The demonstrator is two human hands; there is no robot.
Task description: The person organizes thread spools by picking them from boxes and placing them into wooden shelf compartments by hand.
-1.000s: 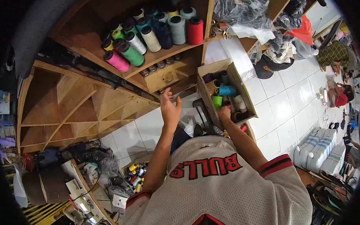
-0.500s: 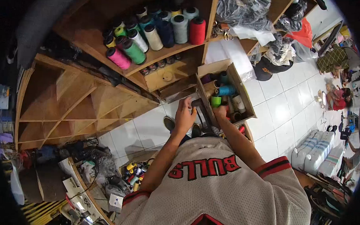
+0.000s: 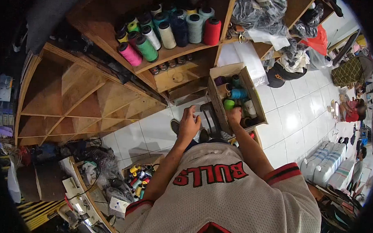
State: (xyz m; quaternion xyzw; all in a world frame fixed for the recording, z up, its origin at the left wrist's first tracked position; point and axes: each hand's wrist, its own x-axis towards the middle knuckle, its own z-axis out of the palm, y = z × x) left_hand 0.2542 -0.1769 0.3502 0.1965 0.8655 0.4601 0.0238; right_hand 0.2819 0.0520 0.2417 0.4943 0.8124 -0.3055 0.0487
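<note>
My right hand point(image 3: 234, 115) reaches over the near side of a cardboard box point(image 3: 259, 99) of thread spools. Its fingers are curled down among the spools, and whatever they grip is hidden. Just beyond the fingertips lies a lime green spool point(image 3: 229, 104), with a blue spool point(image 3: 238, 93) further in and a white spool point(image 3: 249, 107) to the right. My left hand point(image 3: 189, 124) hangs in the air left of the box, fingers apart and holding nothing. Close beside it is a dark curved frame point(image 3: 210, 117), which it does not clearly touch.
A wooden shelf point(image 3: 172, 58) ahead bears several upright thread cones, among them a red cone point(image 3: 212, 31). Slanted wooden compartments point(image 3: 67, 108) stand at left. Another box of spools point(image 3: 140, 178) sits low at left. White wrapped bundles point(image 3: 322, 162) and a seated person point(image 3: 351, 110) are at right.
My right hand has moved slightly further into the box, its fingers now more curled. The lime green spool looks tipped compared with before. My left hand stays about where it was.
</note>
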